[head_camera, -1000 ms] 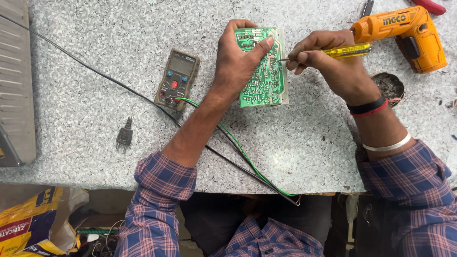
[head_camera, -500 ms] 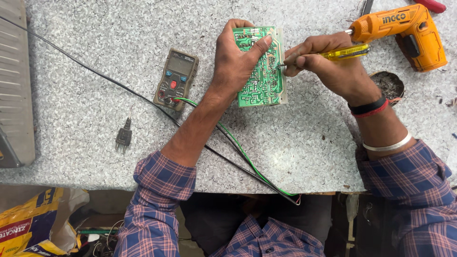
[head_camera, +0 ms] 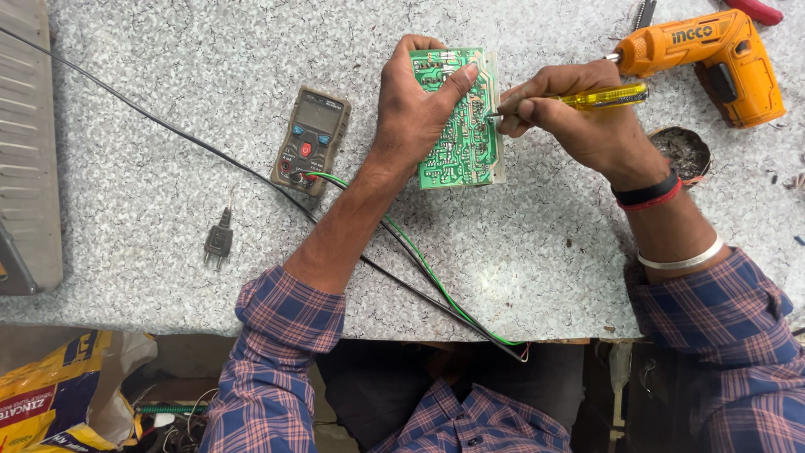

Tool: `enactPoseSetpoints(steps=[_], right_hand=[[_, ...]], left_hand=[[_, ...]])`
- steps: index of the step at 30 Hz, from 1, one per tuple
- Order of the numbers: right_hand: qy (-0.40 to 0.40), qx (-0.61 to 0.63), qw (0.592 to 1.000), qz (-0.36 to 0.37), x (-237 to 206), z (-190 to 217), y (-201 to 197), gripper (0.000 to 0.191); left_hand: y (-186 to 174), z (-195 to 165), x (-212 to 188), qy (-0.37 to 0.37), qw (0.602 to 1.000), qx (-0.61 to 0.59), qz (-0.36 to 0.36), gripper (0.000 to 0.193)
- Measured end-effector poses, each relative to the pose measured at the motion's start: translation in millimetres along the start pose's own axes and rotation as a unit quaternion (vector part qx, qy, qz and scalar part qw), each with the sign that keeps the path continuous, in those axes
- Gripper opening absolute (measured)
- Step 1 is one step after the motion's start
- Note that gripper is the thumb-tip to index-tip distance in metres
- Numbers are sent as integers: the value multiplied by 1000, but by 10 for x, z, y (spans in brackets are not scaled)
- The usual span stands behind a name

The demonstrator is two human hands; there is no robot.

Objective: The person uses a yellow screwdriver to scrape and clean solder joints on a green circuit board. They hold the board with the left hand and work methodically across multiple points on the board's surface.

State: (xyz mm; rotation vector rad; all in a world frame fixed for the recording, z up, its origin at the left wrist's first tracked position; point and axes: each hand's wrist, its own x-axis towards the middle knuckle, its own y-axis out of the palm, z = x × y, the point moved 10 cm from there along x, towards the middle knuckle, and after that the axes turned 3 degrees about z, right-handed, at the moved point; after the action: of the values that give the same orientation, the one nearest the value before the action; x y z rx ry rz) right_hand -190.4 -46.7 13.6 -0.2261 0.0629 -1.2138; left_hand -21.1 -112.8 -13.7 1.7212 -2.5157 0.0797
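Fingers of our left hand clamp the green circuit board; our right hand pinches a yellow screwdriver, tip on it, over the speckled grey table.

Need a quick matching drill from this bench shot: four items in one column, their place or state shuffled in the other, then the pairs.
Items:
1. circuit board
2. screwdriver
3. multimeter
4. cordless drill

Places or states:
A. lying unheld at the table's far right
B. steadied by the left hand
C. flat on the table left of the board, green lead plugged in
D. gripped in the right hand, tip at the board's right edge

Pairs: 1-B, 2-D, 3-C, 4-A
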Motion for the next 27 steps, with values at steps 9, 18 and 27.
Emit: enactPoseSetpoints(steps=[9,18,27], right_hand=[[0,14,1000,8,-6,-2,6,18],[21,4,1000,3,-19,16,15,18],[10,-7,1000,12,-31,43,22,19]], left_hand=[[-13,-12,4,6,1000,0,-8,42],[-19,-52,-2,12,1000,24,-12,41],[-2,-19,-4,-4,1000,10,-7,39]])
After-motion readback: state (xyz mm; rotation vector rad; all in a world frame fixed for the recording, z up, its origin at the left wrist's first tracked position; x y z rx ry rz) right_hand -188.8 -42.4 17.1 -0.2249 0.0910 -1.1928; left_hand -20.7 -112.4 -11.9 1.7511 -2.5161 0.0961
